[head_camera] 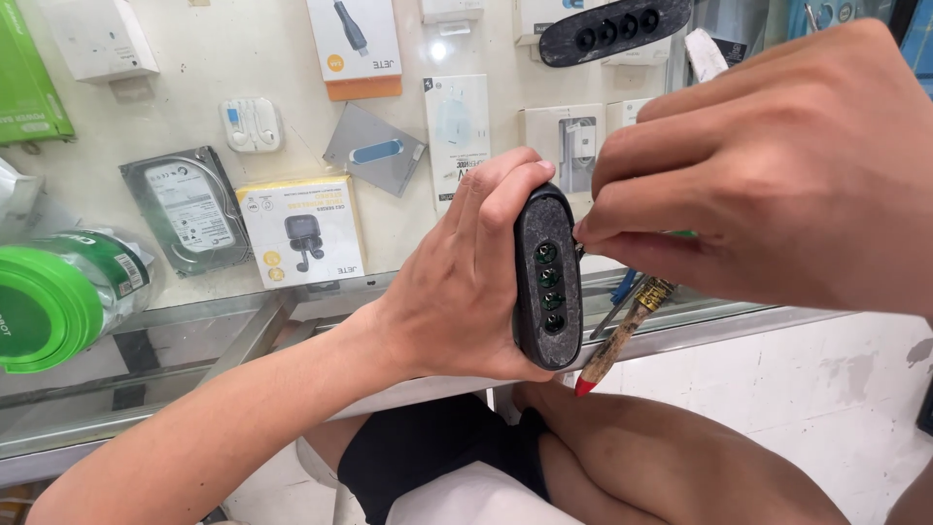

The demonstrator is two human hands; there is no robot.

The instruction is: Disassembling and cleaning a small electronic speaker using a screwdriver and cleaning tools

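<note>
Black and speckled, the small oval casing [547, 277] is sitting upright near the middle of the view, above the person's lap and just in front of the counter edge, with four green-ringed holes running down its face. The left hand [457, 292] is wrapping it from nine o'clock, fingers curling over the top and thumb pressing along the side. The right hand [777, 165] is coming in from two o'clock, its fingertips pressing together in a pinch at the casing's upper right edge; whatever thin thing they are gripping is hidden, apart from a sliver of green.

Judging from this, the casing is being held in mid-air with no support beneath, so a hard push from the pinching fingers could be twisting it out of the left grip and dropping it toward the floor. Any small part at the pinch could be slipping away unseen for the same reason.

Just beside the casing at five o'clock, a worn brush [622, 331] with a red tip is hanging over the counter edge. The glass counter [194, 331] is stretching toward nine o'clock, carrying a green roll in plastic wrap [58, 297]. Under the glass, at ten to twelve o'clock, a bare hard drive [185, 209], a yellow earbud box [301, 228] and white charger packs [457, 126] are lying on display. A second speckled casing [612, 29] is resting at one o'clock. White tiled floor [777, 389] is showing at four o'clock.
</note>
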